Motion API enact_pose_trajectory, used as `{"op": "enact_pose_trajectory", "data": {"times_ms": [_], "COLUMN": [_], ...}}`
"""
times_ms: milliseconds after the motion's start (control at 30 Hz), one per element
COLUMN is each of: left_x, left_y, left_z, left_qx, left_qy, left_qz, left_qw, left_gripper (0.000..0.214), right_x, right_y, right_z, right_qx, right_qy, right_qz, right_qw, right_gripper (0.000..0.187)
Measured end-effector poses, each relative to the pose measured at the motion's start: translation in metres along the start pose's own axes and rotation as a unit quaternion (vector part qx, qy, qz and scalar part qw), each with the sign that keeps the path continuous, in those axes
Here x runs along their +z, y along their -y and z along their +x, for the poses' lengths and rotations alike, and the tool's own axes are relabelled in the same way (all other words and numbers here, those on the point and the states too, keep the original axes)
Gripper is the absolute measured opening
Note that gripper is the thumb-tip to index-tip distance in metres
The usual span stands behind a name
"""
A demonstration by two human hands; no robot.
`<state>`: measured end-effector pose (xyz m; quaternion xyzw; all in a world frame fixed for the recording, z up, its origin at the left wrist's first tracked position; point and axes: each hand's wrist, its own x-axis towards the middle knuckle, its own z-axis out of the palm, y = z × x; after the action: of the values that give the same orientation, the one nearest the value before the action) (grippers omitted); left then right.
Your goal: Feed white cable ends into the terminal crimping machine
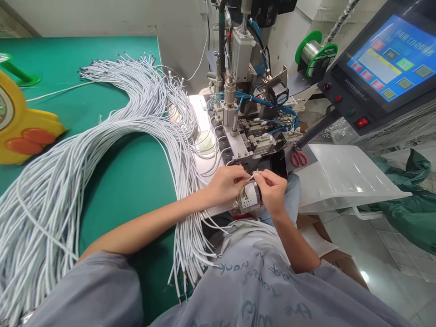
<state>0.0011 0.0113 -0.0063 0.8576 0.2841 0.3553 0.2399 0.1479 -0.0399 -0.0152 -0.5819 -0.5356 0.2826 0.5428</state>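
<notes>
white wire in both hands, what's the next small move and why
Probably ease the white wire forward into the machine's clamp block. The left hand and right hand pinch it together just in front of that block, with its free end pointing toward it. The wire bundle lies beside them on the green mat.

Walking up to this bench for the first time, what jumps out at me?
First, the huge sheaf of pale wires sweeping across the green table on the left. Next, the machine with blue tubing at centre and the bright touchscreen at upper right. Just in front of the machine, the left hand and right hand pinch one thin wire between them.
</notes>
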Motion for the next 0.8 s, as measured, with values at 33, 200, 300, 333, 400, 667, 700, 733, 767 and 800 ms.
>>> {"op": "enact_pose_trajectory", "data": {"times_ms": [33,200,300,333,400,667,700,733,767,800], "left_x": [0.0,-0.01,-0.013,-0.012,-0.009,-0.008,-0.009,-0.01,-0.01,-0.01], "left_y": [0.001,0.004,0.005,0.006,0.008,0.007,0.006,0.005,0.004,0.003], "left_z": [0.0,0.004,0.005,0.005,0.003,0.007,0.008,0.009,0.009,0.009], "left_qx": [0.035,0.229,0.239,0.224,0.158,-0.044,-0.053,-0.063,-0.073,-0.084], "left_qy": [-0.001,0.017,0.031,0.034,0.044,0.107,0.108,0.105,0.098,0.09], "left_qz": [0.048,0.322,0.35,0.339,0.29,-0.064,-0.087,-0.104,-0.114,-0.12], "left_qw": [0.998,0.919,0.905,0.913,0.943,0.991,0.989,0.987,0.986,0.985], "left_gripper": [0.018,0.029,0.03,0.03,0.029,0.016,0.016,0.016,0.015,0.015], "right_x": [0.001,-0.005,-0.01,-0.011,-0.011,0.004,0.006,0.007,0.008,0.009], "right_y": [0.001,0.006,0.005,0.004,0.0,-0.015,-0.016,-0.016,-0.017,-0.017], "right_z": [-0.001,0.005,0.013,0.015,0.017,0.008,0.007,0.006,0.005,0.005], "right_qx": [-0.03,-0.103,-0.026,-0.002,0.015,-0.009,0.001,0.01,0.017,0.021], "right_qy": [-0.015,0.021,0.095,0.113,0.119,0.011,0.005,0.001,-0.002,-0.004], "right_qz": [-0.047,-0.166,-0.117,-0.096,-0.063,0.019,0.038,0.055,0.068,0.076], "right_qw": [0.998,0.98,0.988,0.989,0.991,1.0,0.999,0.998,0.998,0.997], "right_gripper": [0.021,0.027,0.027,0.027,0.027,0.022,0.022,0.021,0.021,0.02]}}
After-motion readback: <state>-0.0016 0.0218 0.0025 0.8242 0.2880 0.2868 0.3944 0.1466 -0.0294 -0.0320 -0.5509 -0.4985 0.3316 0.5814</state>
